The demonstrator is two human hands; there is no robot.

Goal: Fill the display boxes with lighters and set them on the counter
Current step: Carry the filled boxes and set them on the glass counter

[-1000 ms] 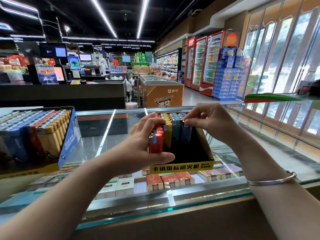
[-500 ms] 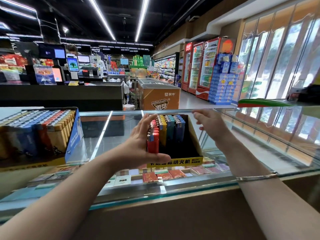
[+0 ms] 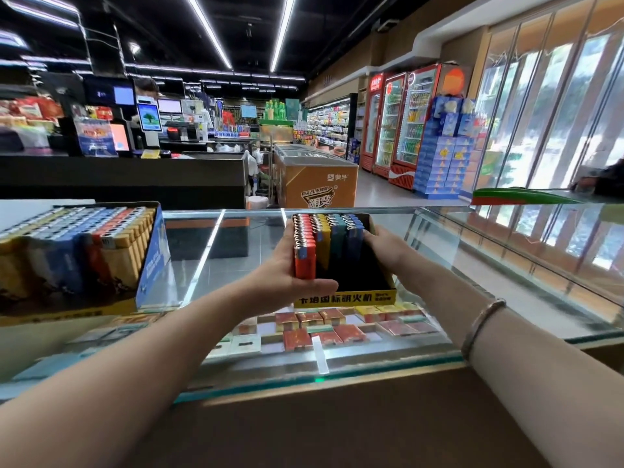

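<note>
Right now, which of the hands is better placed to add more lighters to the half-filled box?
Right hand: it only rests at the blue lighters. Left hand grips the display box and red lighters.

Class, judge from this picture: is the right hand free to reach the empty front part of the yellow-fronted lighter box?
Probably yes. The right hand already rests inside the box, beside the blue lighters; the dark front space is uncovered. The left hand holds the box's left side, clear of that path.
</note>
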